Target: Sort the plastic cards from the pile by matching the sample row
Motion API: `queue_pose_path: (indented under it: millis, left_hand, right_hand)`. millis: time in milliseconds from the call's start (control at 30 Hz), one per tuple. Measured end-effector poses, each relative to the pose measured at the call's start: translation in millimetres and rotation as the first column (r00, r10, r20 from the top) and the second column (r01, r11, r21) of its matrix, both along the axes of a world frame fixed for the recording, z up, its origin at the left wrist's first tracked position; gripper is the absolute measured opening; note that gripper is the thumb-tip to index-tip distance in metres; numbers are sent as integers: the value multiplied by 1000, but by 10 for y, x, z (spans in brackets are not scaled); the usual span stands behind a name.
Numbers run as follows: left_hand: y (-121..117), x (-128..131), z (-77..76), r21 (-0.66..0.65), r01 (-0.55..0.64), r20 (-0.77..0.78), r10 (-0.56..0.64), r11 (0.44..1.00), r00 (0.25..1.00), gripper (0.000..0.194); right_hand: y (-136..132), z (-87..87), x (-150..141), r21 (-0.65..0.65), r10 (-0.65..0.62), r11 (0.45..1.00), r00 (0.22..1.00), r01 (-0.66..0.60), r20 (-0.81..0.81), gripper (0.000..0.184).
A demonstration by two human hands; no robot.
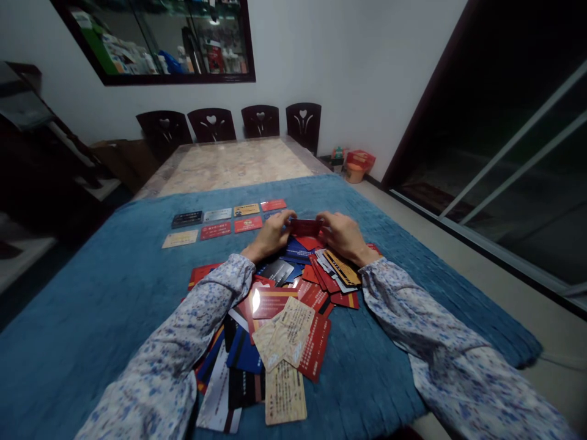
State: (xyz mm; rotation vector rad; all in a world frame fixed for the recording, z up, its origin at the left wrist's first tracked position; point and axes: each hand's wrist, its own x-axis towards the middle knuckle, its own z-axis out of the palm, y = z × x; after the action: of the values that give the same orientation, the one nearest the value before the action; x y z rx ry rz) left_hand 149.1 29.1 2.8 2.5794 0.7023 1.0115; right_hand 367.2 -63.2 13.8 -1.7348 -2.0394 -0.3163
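Both hands hold one dark red card (306, 227) by its short ends, just above a loose heap of cards (279, 318). My left hand (271, 234) pinches the card's left end and my right hand (342, 234) pinches its right end. The heap mixes red, blue, black, white and beige cards and spreads from under my hands toward me, between my flower-print sleeves. Beyond my hands, several cards lie face up in two neat rows (220, 223) on the blue cloth (114, 287).
The blue cloth covers the near part of a long marble-patterned table (229, 165). Several dark wooden chairs (259, 121) stand along its far end. A red container (359, 162) sits on the floor at the right, beside a dark glass sliding door (513, 153).
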Motion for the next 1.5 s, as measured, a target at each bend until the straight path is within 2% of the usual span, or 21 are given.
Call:
queue_pose_path:
  millis: [133, 333, 700, 867, 1167, 1500]
  left_hand:
    - [11, 7, -22, 14, -33, -31, 33, 999, 999, 28]
    - [9, 14, -34, 31, -84, -68, 86, 996, 994, 31]
    - [-42, 35, -15, 25, -91, -215, 94, 996, 972, 42]
    - [-19, 38, -36, 7, -53, -202, 54, 999, 978, 47]
    - [25, 49, -55, 38, -36, -176, 42, 999, 983, 52]
    - [58, 29, -35, -7, -38, -155, 36, 999, 987, 59]
  right_hand:
    - [-15, 7, -40, -76, -69, 995, 997, 70, 17, 36]
    - [-3, -15, -54, -111, -81, 990, 997, 81, 3, 42]
    - [38, -64, -38, -106, -4, 994, 999, -2, -50, 40]
    - [86, -90, -13, -101, 74, 992, 994, -82, -83, 42]
    - [127, -136, 46, -82, 106, 991, 993, -110, -53, 52]
    - [153, -171, 107, -42, 161, 985, 981, -166, -106, 61]
